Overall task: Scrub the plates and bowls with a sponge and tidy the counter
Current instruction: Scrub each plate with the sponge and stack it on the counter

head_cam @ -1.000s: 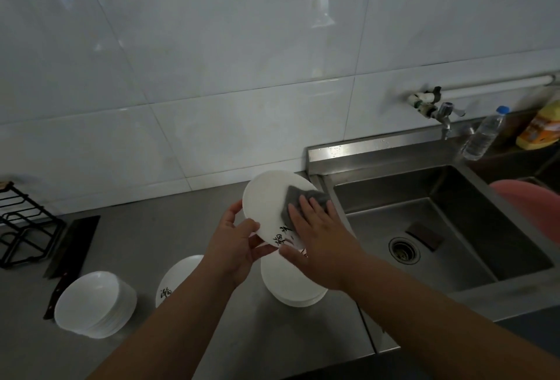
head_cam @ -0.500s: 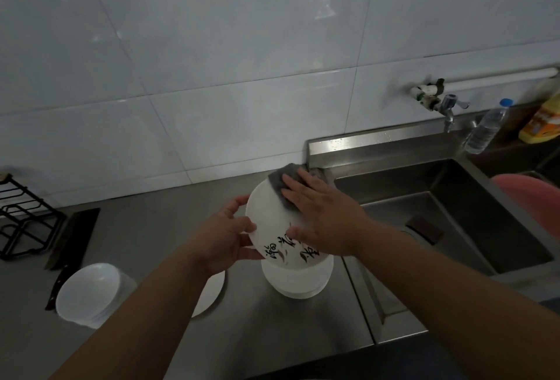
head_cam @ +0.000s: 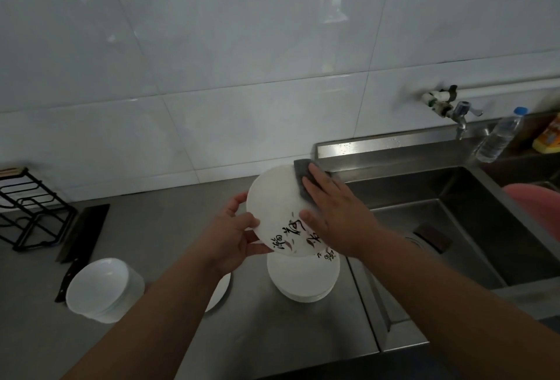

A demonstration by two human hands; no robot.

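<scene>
- We see the left hand (head_cam: 233,237) gripping the printed plate (head_cam: 275,197) at its left rim, thumb on the face, fingers curled behind.
- The plate is tilted, lifted off the tabletop (head_cam: 151,228), and sits between both hands.
- The right hand (head_cam: 339,216) lies flat with straight fingers, pressing the grey sponge (head_cam: 301,173) onto the plate's upper right edge. The sponge pokes out past the fingertips.
- Directly under the held plate is a stack of plates (head_cam: 303,282) on the tabletop, just beside the sink (head_cam: 424,149).
- A stack of white bowls (head_cam: 100,288) sits near left. Another plate (head_cam: 219,294) is mostly hidden under the left forearm.
- Far left we see a cleaver (head_cam: 85,231) flat on the tabletop beside a black wire rack (head_cam: 30,207).
- Behind the sink are a tap (head_cam: 460,113) and a water bottle (head_cam: 500,137). A pink basin (head_cam: 536,204) shows at the right edge.
</scene>
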